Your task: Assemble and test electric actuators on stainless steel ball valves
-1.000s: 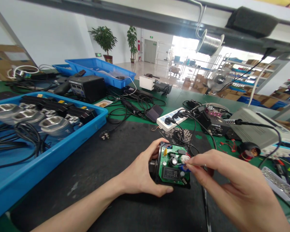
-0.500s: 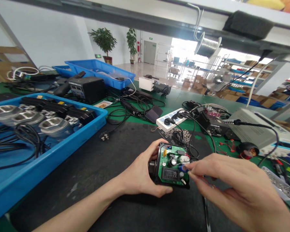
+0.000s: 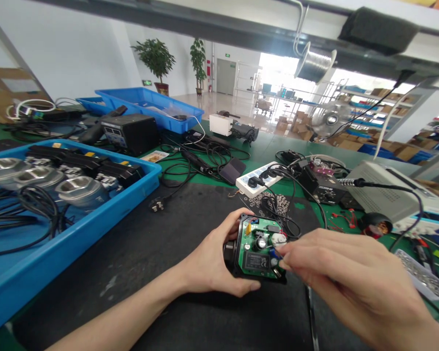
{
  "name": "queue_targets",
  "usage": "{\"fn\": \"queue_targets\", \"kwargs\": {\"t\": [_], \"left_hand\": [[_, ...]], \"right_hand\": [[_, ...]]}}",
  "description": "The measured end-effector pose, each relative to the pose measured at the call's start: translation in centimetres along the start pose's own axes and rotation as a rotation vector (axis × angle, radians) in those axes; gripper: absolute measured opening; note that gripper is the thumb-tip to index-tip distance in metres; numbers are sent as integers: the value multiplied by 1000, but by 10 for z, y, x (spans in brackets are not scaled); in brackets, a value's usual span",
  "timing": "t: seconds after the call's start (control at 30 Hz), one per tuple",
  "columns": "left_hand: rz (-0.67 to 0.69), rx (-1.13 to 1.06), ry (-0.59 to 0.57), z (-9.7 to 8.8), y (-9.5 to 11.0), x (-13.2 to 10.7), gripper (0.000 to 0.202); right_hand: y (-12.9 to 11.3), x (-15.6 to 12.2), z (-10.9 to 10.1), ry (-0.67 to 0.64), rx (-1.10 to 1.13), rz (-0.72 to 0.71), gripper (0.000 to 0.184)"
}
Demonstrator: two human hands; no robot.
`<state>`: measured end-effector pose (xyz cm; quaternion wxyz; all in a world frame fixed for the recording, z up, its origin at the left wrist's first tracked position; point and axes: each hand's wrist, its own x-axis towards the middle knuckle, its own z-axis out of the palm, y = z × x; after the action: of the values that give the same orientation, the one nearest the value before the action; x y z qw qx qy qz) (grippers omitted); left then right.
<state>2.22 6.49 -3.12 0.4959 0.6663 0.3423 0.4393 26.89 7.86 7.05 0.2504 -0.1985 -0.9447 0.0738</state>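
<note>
My left hand (image 3: pixel 210 265) wraps round a small black housing with a green circuit board (image 3: pixel 259 246) on its face, held just above the black mat (image 3: pixel 157 263). The board carries a black relay, a capacitor and a white part. My right hand (image 3: pixel 346 282) reaches in from the right, its fingertips pinched together at a small blue component (image 3: pixel 275 253) on the board's right edge. What the pinch holds is too small to make out.
A blue tray (image 3: pixel 106 214) with metal cylinders and black cables lies at the left. A white power strip (image 3: pixel 258 180), tangled cords, a soldering station (image 3: pixel 329 192), a grey instrument (image 3: pixel 391 197) and a tray of small parts (image 3: pixel 420 275) crowd the right and back.
My right hand has slid slightly left and lower over the board, fingers closing tighter at its right edge. My left hand and the housing have barely moved.
</note>
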Motion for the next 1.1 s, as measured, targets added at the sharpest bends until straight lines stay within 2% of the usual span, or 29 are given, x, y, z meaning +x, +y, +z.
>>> {"fn": "queue_targets", "kwargs": {"t": [0.07, 0.33, 0.83, 0.97, 1.1], "left_hand": [[0, 4, 2, 0, -2, 0, 106], [-9, -9, -4, -1, -2, -2, 107], [-6, -9, 0, 0, -2, -1, 107], [-9, -16, -1, 0, -1, 0, 107], [-18, -2, 3, 0, -2, 0, 108]], "right_hand": [[0, 0, 1, 7, -3, -2, 17], [0, -3, 8, 92, -35, 146, 12], [0, 0, 13, 178, -100, 199, 4], [0, 1, 10, 148, -79, 159, 6], [0, -1, 3, 33, -35, 56, 12]]}}
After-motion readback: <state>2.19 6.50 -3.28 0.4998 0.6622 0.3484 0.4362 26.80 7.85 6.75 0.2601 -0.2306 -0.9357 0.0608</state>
